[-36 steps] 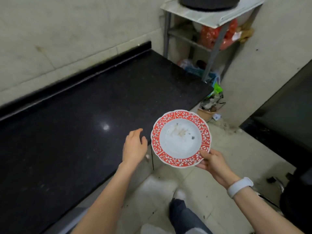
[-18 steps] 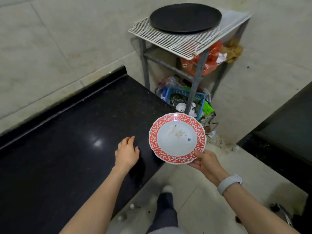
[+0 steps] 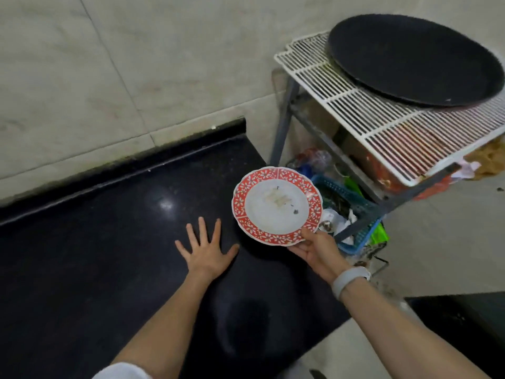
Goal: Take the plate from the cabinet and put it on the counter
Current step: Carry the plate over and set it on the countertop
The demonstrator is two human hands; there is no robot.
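A plate (image 3: 276, 206) with a red flowered rim and a white, slightly soiled centre is held up in the air over the right end of the black counter (image 3: 95, 242). My right hand (image 3: 317, 248) grips its near edge, thumb on top, a white band on the wrist. My left hand (image 3: 206, 251) lies over the counter to the left of the plate, palm down with fingers spread, holding nothing. No cabinet is in view.
A metal rack (image 3: 382, 127) with a white wire shelf stands right of the counter, with a large round black pan (image 3: 415, 58) on top. Below it sit a blue basket (image 3: 352, 209) and bags. A tiled wall runs behind the counter. Pale floor lies at the lower right.
I have stepped closer to the counter. The plate has moved left and forward, from over the floor to over the counter's right end. My left hand has spread flat over the counter.
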